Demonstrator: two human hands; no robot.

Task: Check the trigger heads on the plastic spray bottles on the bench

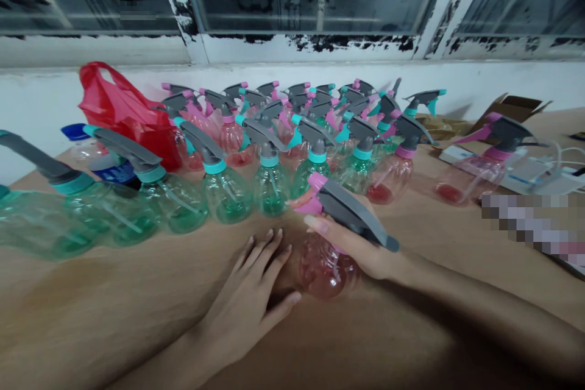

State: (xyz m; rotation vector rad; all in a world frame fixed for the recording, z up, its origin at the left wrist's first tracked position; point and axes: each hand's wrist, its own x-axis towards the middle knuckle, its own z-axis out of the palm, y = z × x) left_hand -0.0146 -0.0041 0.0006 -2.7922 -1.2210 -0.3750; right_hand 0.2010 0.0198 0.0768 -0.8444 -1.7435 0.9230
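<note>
R hand (pixel 365 244) grips pink spray btl (pixel 326 271) by neck.

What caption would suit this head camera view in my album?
Right hand gripping a pink spray bottle, left hand on the table, green bottles beyond.

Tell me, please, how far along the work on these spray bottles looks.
Looks done: the clear green plastic spray bottles and clear pink plastic spray bottles carry grey trigger heads. In hand: the right hand grips the pink-and-grey trigger head on a clear reddish bottle; the left hand rests open beside it. Left: no spray bottle without a head shows, so I cannot tell what remains.
</note>
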